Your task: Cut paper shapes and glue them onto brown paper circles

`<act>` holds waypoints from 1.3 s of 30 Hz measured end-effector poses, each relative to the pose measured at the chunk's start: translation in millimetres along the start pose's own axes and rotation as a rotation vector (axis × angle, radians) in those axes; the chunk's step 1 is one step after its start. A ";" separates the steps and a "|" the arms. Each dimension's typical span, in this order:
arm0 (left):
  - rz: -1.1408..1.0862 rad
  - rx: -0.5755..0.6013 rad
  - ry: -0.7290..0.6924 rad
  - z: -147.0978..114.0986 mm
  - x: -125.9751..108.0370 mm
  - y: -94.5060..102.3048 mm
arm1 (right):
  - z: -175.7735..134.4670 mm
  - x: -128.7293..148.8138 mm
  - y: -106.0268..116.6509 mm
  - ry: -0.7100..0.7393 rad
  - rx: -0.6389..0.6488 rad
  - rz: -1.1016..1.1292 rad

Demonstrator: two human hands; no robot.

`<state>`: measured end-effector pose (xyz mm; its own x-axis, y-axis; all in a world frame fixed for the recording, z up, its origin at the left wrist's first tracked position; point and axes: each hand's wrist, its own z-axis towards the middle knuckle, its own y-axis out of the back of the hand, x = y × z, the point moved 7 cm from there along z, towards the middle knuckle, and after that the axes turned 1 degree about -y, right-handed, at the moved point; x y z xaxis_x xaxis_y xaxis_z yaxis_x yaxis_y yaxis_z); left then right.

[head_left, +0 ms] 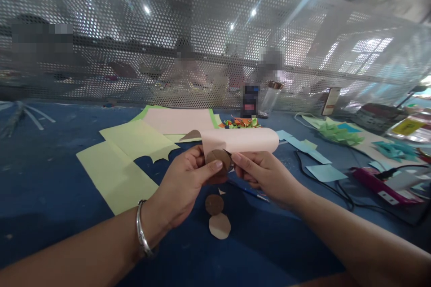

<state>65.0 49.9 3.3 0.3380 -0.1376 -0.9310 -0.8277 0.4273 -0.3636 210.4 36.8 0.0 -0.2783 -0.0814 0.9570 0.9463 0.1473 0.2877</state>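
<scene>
My left hand (185, 184), a silver bangle at its wrist, is closed with the thumb pressing a brown round disc (215, 160) against a pale pink sheet of paper (242, 140). The sheet curls over behind both hands. My right hand (261, 168) pinches at the paper's edge just right of the disc; whether a small tool is also between its fingers is hidden. On the blue table below lie another brown disc (214, 205) and a pale round paper piece (220, 226) with slightly angular edges. A tiny pale paper scrap (222, 191) lies above them.
Yellow paper sheets (114, 175), one with cut-out edges, lie left. A blue pen (252, 193) lies under my right hand. To the right are blue paper pieces (326, 173), a purple power strip (384, 188) and black cables. A bottle (271, 98) stands before the perforated metal screen (134, 54).
</scene>
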 end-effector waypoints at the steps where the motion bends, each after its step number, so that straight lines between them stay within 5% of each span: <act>1: -0.001 -0.002 0.000 0.6 -0.1 0.4 | 0.1 0.4 0.6 0.011 -0.002 -0.015; 39: 0.181 0.022 -0.053 0.2 -6.5 3.7 | -6.6 28.8 12.5 0.266 -0.045 -0.460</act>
<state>59.8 52.5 8.0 0.2078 -0.0091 -0.9781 -0.8676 0.4602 -0.1886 215.4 29.8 31.0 -0.6206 -0.3760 0.6881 0.7438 -0.0044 0.6684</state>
